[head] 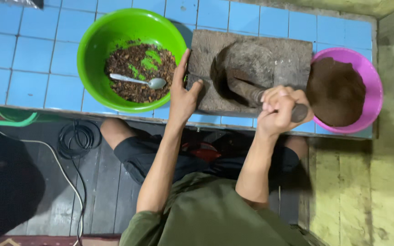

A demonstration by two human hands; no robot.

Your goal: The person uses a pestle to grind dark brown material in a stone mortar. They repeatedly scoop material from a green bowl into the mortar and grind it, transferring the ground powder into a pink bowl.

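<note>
Stone mortar [251,68]: a grey rectangular block with a hollow in it, set at the near edge of the blue-tiled counter [23,54], between two bowls. A stone pestle [270,98] is laid into the hollow, its handle end pointing to the near right.

Right hand [281,109]: closed in a full fist around the pestle handle. Left hand [183,93]: spread flat against the left side of the mortar, fingers extended and thumb hooked over the block's near-left corner; nothing is gripped, the block is only braced.

Step judged in hand: grinding in the hollow, with the block steadied. The contents of the hollow cannot be made out in the shadow. The next stroke is judged to call for downward pressure through the fist while the brace is kept on the block.

Green bowl [131,59], touching the mortar's left side: coarse brown crumbs, with a metal spoon [137,82] lying on them. Pink bowl [347,89], at the counter's right end: fine brown powder, heaped.

No packages, labels or signs are seen. A black cable [76,139] lies coiled on the dark plank floor below the counter.
</note>
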